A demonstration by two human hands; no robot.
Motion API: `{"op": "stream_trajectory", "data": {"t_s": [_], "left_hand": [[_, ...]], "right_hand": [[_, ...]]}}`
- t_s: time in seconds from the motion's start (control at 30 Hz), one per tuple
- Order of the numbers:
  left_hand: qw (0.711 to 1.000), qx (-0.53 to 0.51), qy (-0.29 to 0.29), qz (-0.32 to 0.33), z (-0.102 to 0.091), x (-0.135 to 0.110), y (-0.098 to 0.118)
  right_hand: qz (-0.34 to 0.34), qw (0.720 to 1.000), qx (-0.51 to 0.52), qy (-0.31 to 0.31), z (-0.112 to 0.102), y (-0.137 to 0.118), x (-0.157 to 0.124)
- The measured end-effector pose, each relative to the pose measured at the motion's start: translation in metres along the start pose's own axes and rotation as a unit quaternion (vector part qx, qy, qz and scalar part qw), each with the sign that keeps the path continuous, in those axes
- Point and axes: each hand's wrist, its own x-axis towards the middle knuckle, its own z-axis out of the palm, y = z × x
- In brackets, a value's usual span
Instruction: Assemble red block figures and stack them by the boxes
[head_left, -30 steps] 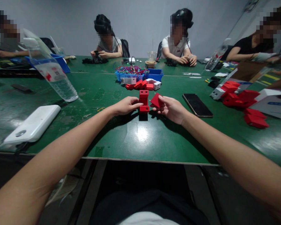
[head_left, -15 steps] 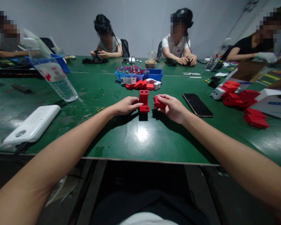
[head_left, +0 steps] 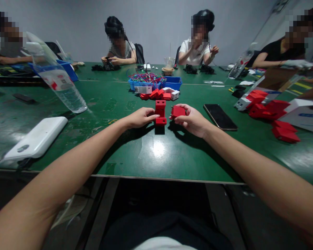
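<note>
A small stack of red blocks (head_left: 160, 111) stands upright on the green table (head_left: 156, 152) in front of me. My left hand (head_left: 139, 117) is curled against the stack's left side, fingers closed on it. Just right of the stack, my right hand (head_left: 191, 119) pinches a flat red piece (head_left: 177, 111) a little above the table, close to the stack but apart from it.
Loose red and white parts (head_left: 159, 93) lie before a blue bin of coloured wires (head_left: 146, 80). A black phone (head_left: 219, 117) lies right of my hand. More red parts (head_left: 273, 111) sit far right. A white device (head_left: 36, 137) and a water bottle (head_left: 57, 78) are left. Several people sit around.
My right hand has turned the red piece and brought it lower and closer to the stack. The left hand and the stack have stayed still. A person across the table has raised both hands.
</note>
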Motion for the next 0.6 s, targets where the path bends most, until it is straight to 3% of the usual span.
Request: {"op": "stream_trajectory", "data": {"t_s": [0.33, 0.6], "left_hand": [[1.0, -0.003, 0.002, 0.001, 0.0002, -0.0008, -0.0023], [1.0, -0.006, 0.001, 0.003, 0.0002, 0.0001, -0.003]], "right_hand": [[-0.033, 0.996, -0.081, -0.036, -0.004, 0.0041, -0.0006], [-0.039, 0.994, -0.08, -0.068, -0.0051, 0.0049, 0.001]]}}
